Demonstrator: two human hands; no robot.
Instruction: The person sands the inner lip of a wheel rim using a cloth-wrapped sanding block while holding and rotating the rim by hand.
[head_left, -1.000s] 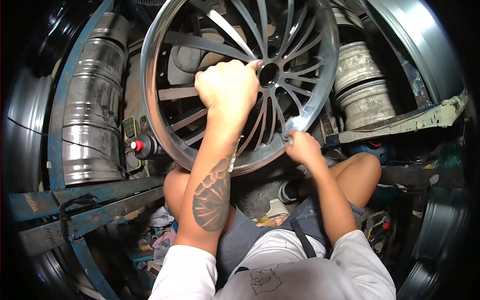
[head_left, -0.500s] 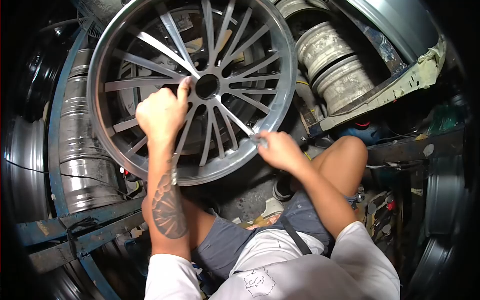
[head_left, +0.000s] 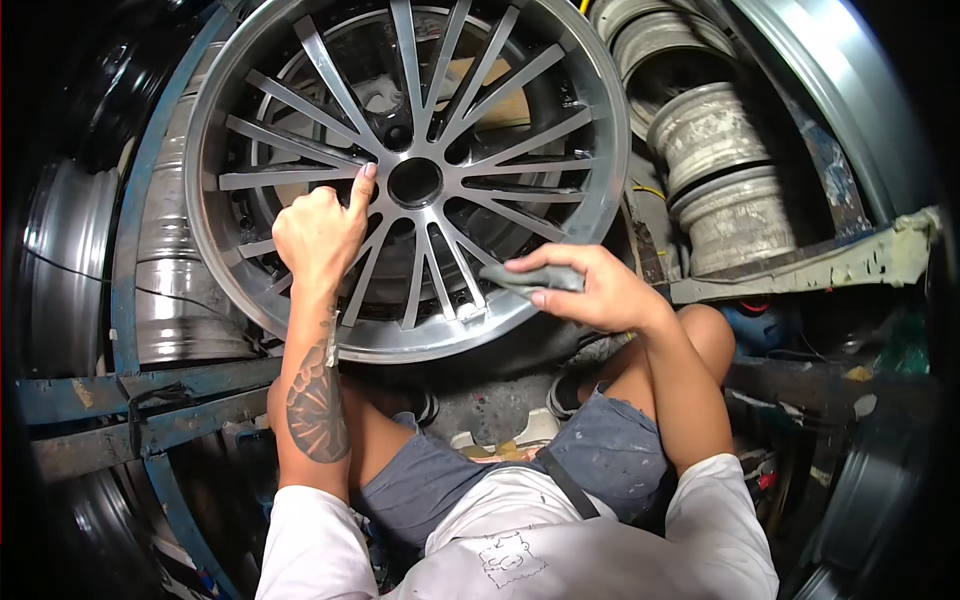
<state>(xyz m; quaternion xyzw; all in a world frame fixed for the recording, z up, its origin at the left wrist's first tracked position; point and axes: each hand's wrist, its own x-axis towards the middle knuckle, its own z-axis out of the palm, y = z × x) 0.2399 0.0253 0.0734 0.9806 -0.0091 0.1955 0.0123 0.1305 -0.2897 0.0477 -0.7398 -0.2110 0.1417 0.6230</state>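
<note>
A large multi-spoke alloy wheel rim [head_left: 465,182] lies face up in front of me, with bare metal spoke faces and dark gaps between them. My left hand [head_left: 325,232] is closed around the spokes on the left side, its thumb pressed on a spoke beside the centre hole. Between the thumb and fingers of my right hand [head_left: 600,290] is a folded grey sheet that looks like sandpaper [head_left: 530,278]. Its front edge overlaps the rim's lower right, close to a spoke's outer end. A bright wet-looking patch [head_left: 470,313] shows on the rim's lip just below it.
Worn wheel barrels [head_left: 735,215] are stacked at the right behind a frame edge [head_left: 810,258] covered in peeling tape. Shiny barrels [head_left: 190,285] stand at the left behind a blue metal frame [head_left: 70,398]. Another wheel lies under the rim. My knees are just below it.
My right hand has drawn back from the spoke's end and turned, showing more of the folded sheet. My left hand keeps its hold near the hub. The whole view has shifted slightly.
</note>
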